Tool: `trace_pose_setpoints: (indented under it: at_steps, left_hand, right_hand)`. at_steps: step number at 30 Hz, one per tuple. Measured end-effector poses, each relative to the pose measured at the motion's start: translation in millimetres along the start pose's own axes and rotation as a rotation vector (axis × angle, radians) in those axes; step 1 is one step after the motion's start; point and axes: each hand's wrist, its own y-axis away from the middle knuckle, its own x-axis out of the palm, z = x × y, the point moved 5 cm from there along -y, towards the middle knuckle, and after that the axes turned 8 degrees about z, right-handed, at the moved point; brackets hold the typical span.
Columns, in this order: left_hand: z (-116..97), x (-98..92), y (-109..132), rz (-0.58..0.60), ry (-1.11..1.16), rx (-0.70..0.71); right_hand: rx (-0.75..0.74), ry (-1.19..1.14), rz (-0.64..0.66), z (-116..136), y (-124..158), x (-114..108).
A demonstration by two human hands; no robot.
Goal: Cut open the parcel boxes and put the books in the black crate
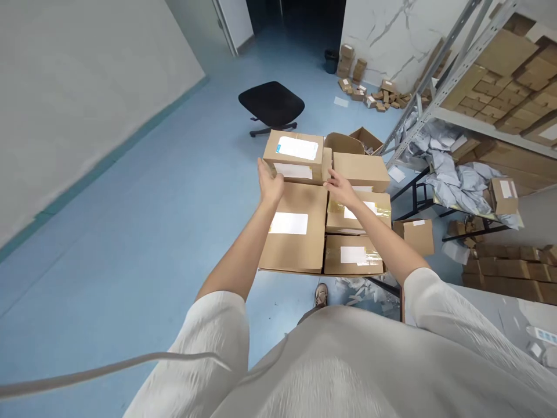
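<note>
My left hand [270,183] grips the left front corner of a labelled cardboard box [272,145], with its fingers along the side. My right hand [340,188] is open, its fingers apart in front of a narrow cardboard box [326,165]; whether they touch it I cannot tell. Nearer me lies a large flat cardboard box [293,249] with a white label. On the right are a plain box [359,165], a taped box [337,219] partly behind my right forearm, and a smaller taped box [335,264].
A black chair [272,103] stands beyond the boxes. At right, a metal shelf [478,123] holds cartons, and grey plastic parcels [456,180] are heaped near it. Small boxes [385,96] lie by the far wall. A cable [108,367] crosses at lower left.
</note>
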Motion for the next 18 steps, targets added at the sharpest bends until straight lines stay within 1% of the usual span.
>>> trace_pose_setpoints:
  at_steps: [3,6,8,13,16,18]
  left_hand:
    - [-4.7,4.0,-6.5,0.005,0.038,-0.072]
    - [-12.0,5.8,-5.1,0.035,0.064,-0.052]
    - [-13.6,3.9,-0.2,0.044,0.058,-0.044]
    - [-18.9,-4.0,20.1,0.05,0.01,-0.038]
    - [-30.8,-3.9,33.1,0.044,0.0,-0.025]
    - [-42.5,0.3,41.3,0.049,0.0,0.013]
  right_hand:
    - [-0.003,-0.019,0.017,1.5,-14.0,8.1]
    - [-0.023,-0.05,0.053,5.7,-22.1,18.2]
    - [-0.021,-0.07,0.049,7.6,-23.8,21.3]
    - [0.004,-0.089,0.002,11.1,-18.8,14.9]
    - [-0.035,-0.063,-0.005,16.9,-10.3,8.0]
    - [-0.063,-0.032,-0.032,21.6,-1.2,1.6]
